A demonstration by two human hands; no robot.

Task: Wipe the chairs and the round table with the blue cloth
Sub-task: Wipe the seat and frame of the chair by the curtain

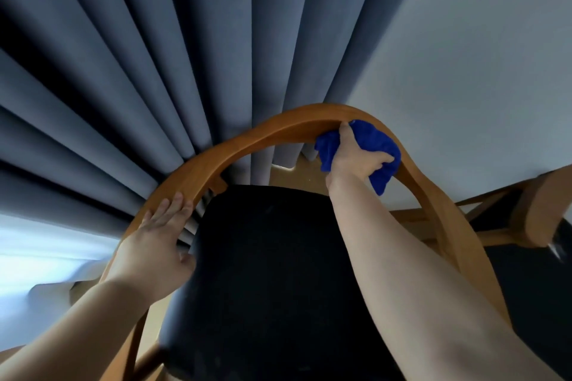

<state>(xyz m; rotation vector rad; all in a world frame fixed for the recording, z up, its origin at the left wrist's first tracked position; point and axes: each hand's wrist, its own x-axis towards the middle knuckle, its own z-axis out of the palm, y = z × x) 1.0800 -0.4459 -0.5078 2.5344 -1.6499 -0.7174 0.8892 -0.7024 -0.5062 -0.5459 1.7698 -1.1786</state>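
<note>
Looking down over the chair, going left to right. Along the left and top hangs the grey-blue pleated curtain [154, 56], with daylight glowing at its lower left edge.

Next comes our left hand [158, 241], lying flat on the left bend of the curved honey-brown wooden back rail [216, 158]. The fingers are straight and together along the top and the thumb hangs down by the seat edge. It isn't clamped round anything, so we'd call it a steadying press.

In the middle sits the black padded seat [272, 272], with both our forearms reaching over it.

Further right, our right hand [356, 158] grips the bright blue bunched-up cloth [374, 138]. The fingers are curled into the wad and the thumb points up against the underside of the rail. The cloth is pressed onto the right-hand bend of the rail, near its top, with a loose corner hanging below the hand.

Past that, a second wooden chair [548, 204] with a dark seat pokes in at the right edge, in front of the pale grey wall [464, 40].

Progress-wise, we reckon we're mid-wipe on the back rail of this first chair. We honestly can't tell from the wood which bits are already done, since no streaks or wet marks show. The seat looks a bit dusty, so it probably needs a pass. The second chair doesn't look touched, and the round table isn't in view at all. So by our guess there's plenty left.
</note>
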